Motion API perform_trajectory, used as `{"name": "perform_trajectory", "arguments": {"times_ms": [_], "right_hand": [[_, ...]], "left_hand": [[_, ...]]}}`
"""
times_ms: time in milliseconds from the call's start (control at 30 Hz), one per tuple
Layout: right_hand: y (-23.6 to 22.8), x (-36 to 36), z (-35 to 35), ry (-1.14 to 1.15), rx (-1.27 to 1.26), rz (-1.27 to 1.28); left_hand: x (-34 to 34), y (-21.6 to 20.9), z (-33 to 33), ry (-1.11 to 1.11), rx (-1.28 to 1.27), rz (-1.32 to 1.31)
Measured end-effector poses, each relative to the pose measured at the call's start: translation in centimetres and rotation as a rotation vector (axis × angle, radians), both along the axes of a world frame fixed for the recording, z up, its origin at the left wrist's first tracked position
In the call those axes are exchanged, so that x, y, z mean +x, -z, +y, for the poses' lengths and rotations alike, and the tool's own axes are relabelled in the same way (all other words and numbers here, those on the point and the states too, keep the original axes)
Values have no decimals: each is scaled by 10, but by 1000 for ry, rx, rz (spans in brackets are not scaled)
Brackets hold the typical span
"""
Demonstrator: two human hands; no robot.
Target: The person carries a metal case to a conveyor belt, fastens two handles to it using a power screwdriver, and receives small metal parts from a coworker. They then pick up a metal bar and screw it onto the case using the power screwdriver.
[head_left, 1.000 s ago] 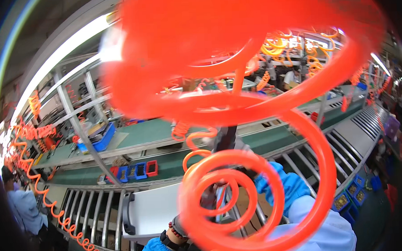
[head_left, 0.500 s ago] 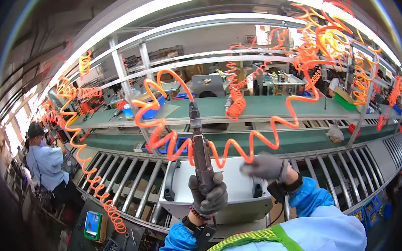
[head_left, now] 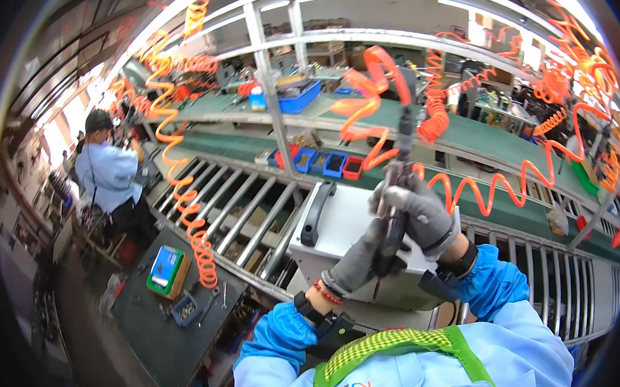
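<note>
A dark pneumatic screwdriver [head_left: 393,233] stands nearly upright over the white metal case [head_left: 349,209], an orange coiled air hose [head_left: 487,205] joined to its upper end. My left hand [head_left: 358,264], in a grey glove, is closed around its lower part. My right hand [head_left: 425,219], gloved too, wraps the tool's body higher up. Motion blurs the tool somewhat, and its lower tip is hard to make out. One black handle [head_left: 316,214] shows on the left side of the case.
The roller conveyor [head_left: 246,227] runs on both sides of the case. Beyond it, small red and blue bins [head_left: 334,163] stand by a metal post [head_left: 269,91]. At left, a dark side table [head_left: 150,325] holds a bin of small parts and a wrench. A co-worker [head_left: 108,168] stands farther left.
My right hand has come in from the right and taken hold of the screwdriver. The tool has shifted right in view, and the whole view has turned toward the left.
</note>
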State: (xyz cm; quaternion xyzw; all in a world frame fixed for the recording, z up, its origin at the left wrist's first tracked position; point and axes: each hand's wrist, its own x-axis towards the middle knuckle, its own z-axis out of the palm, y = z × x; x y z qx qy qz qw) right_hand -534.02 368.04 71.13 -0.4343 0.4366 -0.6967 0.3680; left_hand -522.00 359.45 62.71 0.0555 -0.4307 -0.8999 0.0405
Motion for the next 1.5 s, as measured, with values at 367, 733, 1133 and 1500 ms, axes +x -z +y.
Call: {"name": "perform_trajectory", "arguments": {"times_ms": [367, 733, 1133, 1500], "right_hand": [[6, -58, 38, -28, 73, 172], [11, -89, 74, -17, 198, 10], [7, -158, 94, 420, 283, 193], [-27, -175, 73, 660, -53, 331]], "left_hand": [[-28, -21, 5, -205, 70, 247], [-85, -5, 53, 16, -323, 297], [-178, -22, -2, 138, -1496, 122], [-229, 25, -37, -62, -1492, 285]]}}
